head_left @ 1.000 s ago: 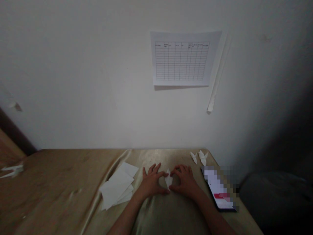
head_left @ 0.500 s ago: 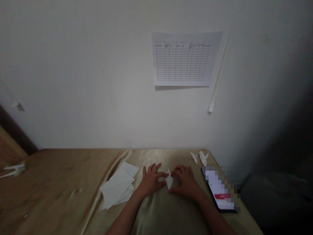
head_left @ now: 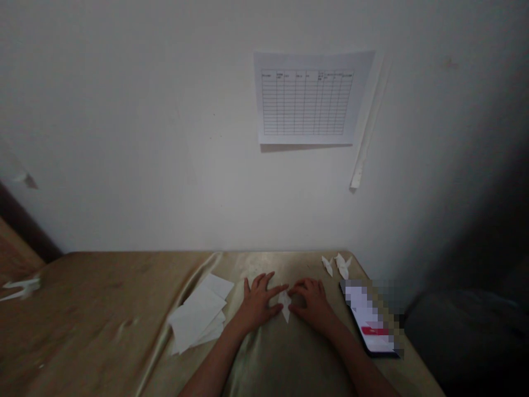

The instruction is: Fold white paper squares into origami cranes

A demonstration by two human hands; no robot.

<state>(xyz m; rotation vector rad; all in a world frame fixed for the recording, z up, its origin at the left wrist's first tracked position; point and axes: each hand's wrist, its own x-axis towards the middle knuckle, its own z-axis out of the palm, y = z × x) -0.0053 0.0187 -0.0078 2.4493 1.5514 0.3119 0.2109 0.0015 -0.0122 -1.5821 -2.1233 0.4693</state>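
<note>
A small white folded paper (head_left: pixel 286 309), pointed at its lower end, lies on the cloth-covered table between my two hands. My left hand (head_left: pixel 258 302) is on its left side, the index finger reaching across the upper tip and the thumb at the left edge; its other fingers are spread. From the right, my right hand (head_left: pixel 313 304) pinches at the paper's right edge with thumb and index finger, the remaining fingers curled. The fingertips partly cover the paper's upper part. Left of my left forearm lies a fanned stack of white paper sheets (head_left: pixel 202 311).
Small folded paper pieces (head_left: pixel 343 266) sit near the table's back right corner. Below them rests a phone (head_left: pixel 363 322) with a lit, partly blurred screen. White scissors-like objects (head_left: pixel 22 288) lie far left. A printed table sheet (head_left: pixel 308 102) hangs on the wall behind.
My left index finger has moved up and over the paper's top. My right thumb has shifted up along the right edge, leaving the lower point uncovered.
</note>
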